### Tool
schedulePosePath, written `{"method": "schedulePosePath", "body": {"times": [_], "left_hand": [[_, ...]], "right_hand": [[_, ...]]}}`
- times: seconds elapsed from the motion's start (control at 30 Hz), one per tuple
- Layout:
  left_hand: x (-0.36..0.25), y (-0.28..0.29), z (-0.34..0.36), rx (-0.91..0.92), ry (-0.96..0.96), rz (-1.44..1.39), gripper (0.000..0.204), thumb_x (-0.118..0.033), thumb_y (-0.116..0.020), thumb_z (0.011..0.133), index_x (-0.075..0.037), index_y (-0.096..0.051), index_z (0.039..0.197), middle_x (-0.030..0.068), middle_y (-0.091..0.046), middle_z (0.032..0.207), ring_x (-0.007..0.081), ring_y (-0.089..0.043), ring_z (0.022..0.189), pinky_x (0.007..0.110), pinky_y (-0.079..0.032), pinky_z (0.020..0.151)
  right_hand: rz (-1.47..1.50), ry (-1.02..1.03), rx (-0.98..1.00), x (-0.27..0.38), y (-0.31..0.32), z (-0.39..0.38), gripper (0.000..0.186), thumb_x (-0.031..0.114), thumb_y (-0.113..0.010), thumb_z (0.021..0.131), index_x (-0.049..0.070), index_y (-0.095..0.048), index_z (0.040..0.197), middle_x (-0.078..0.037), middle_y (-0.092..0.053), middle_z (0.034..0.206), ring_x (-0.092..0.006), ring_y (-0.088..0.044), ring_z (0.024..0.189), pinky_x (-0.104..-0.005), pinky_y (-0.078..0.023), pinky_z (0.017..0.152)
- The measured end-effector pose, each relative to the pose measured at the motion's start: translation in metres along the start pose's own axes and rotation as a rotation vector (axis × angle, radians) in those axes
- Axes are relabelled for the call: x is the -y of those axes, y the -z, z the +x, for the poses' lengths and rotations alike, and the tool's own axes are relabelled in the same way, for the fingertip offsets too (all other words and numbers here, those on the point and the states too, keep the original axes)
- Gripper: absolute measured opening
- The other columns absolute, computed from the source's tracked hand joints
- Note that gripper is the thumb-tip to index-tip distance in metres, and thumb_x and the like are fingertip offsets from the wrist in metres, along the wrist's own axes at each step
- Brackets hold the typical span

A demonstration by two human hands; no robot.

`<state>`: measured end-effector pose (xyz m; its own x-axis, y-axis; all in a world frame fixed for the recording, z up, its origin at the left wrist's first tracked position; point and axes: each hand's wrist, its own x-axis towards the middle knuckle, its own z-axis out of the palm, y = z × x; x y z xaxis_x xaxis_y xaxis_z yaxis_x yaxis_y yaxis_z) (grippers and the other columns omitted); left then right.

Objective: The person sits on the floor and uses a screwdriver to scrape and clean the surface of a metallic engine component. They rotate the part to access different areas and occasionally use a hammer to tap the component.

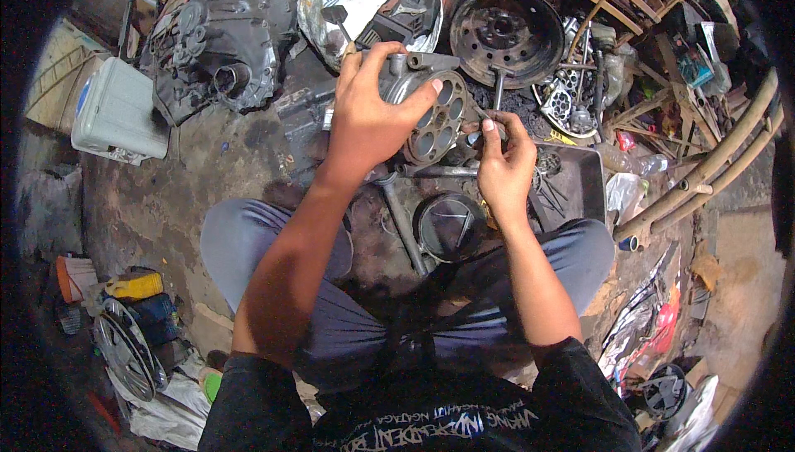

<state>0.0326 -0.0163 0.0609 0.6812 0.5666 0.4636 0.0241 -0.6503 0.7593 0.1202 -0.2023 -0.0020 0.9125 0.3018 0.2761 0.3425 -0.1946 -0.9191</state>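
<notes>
Round, holed metal housing (436,123), gripped by the left hand (370,104), a small piece (473,131) — hard to make out — pinched beside it by the right hand (508,154), hands apart, the housing held between a black wheel rim (502,28) and a round dark dish (447,224).

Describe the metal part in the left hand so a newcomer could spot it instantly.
Start from the big round wheel rim near the top. Below it and to its left, the left hand grips a grey metal part. Its pale round face, crowded with large holes, sets it apart from the dark rim.
</notes>
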Motion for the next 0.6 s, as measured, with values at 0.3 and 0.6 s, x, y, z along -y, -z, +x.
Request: {"method": "schedulePosePath", "body": {"times": [0.3,0.6], "left_hand": [[0.000,0.001,0.000,0.002,0.004,0.009,0.058,-0.032,-0.090,0.085,-0.006,-0.066,0.132,0.0213,-0.066,0.127,0.0389,-0.064,0.123,0.046,-0.049,0.108],[0.009,-0.003,0.001,-0.062,-0.179,0.006,0.057,-0.029,-0.093,0.080,-0.005,-0.068,0.125,0.0187,-0.064,0.113,0.0383,-0.063,0.107,0.045,-0.053,0.096]], "right_hand": [[-0.346,0.318,0.028,0.017,0.004,0.006,0.012,-0.001,-0.068,0.094,0.001,-0.069,0.106,-0.022,-0.073,0.089,-0.0407,-0.074,0.084,-0.0462,-0.057,0.073],[-0.460,0.361,0.141,0.014,0.014,-0.012,0.011,0.002,-0.073,0.090,0.004,-0.065,0.097,-0.021,-0.069,0.082,-0.0459,-0.070,0.080,-0.0543,-0.053,0.068]]}}
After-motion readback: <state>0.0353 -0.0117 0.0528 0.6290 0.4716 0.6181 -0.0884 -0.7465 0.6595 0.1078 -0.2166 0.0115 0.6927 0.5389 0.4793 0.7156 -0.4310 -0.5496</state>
